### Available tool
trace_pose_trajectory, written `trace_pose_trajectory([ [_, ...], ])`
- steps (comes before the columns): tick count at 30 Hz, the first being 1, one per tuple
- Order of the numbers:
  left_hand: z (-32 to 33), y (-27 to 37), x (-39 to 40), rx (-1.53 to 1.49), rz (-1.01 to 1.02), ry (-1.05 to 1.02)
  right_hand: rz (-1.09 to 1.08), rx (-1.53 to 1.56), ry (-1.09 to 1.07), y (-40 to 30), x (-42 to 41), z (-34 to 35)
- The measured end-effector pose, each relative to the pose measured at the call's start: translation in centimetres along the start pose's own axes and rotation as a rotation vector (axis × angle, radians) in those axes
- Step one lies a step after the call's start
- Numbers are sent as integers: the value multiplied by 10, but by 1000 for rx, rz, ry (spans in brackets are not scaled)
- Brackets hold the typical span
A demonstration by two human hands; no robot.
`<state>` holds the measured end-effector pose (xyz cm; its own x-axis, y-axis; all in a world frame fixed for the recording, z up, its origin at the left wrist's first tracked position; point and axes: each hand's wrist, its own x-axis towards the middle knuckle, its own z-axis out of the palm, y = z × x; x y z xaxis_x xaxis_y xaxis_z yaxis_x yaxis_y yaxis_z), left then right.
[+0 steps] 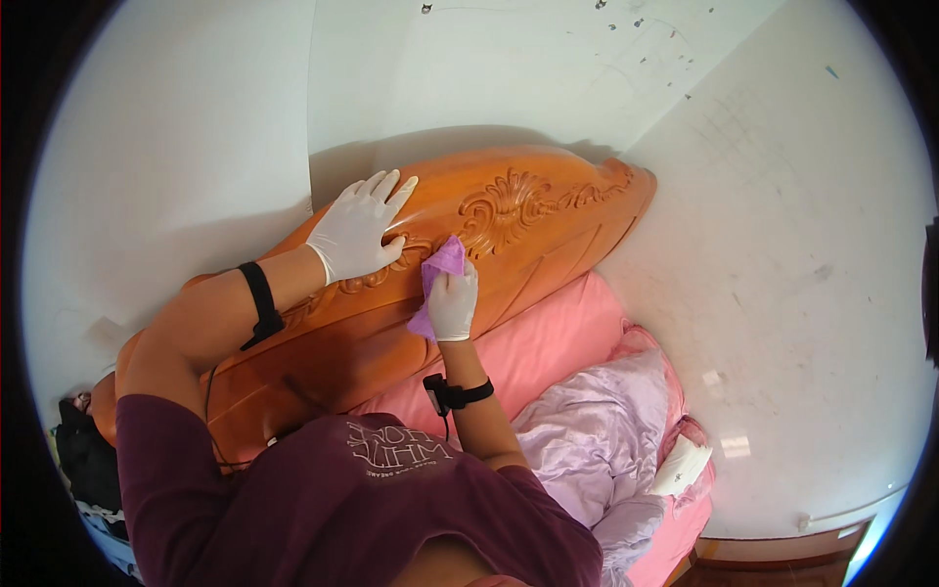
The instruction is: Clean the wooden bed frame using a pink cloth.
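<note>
An orange-brown carved wooden headboard (565, 249) stretches diagonally in front of me. My left hand (359, 227), in a white glove, lies flat against its upper edge with the fingers spread. Lower and to the right, my right hand (453, 304), gloved too, grips a purple cloth (444, 258). The cloth's upper end lies against the headboard just below the shell-shaped carving (510, 209). Its lower end hangs out on the left side of the fist.
Below the headboard is a bed with a pink sheet (543, 323), a rumpled lilac quilt (594, 425) and a white packet (682, 466). Dark clothing (88, 455) lies at the far left. White walls (770, 257) stand behind and to the right. A thin cable (207, 396) hangs by my left arm.
</note>
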<state>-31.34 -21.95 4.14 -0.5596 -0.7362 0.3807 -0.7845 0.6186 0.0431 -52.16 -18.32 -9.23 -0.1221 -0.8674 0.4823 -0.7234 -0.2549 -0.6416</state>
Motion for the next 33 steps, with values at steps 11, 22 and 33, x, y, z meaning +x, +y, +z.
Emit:
trace_pose_trajectory([
  [11, 8, -2, -1, 14, 13, 43, -222, -239, 13, 24, 4, -11],
  [22, 5, -2, 0, 4, 25, 52, -119, 183, 242, -13, 7, 7],
  [33, 3, -4, 0, -34, 12, 35, -174, -62, 181, -1, -4, 9],
])
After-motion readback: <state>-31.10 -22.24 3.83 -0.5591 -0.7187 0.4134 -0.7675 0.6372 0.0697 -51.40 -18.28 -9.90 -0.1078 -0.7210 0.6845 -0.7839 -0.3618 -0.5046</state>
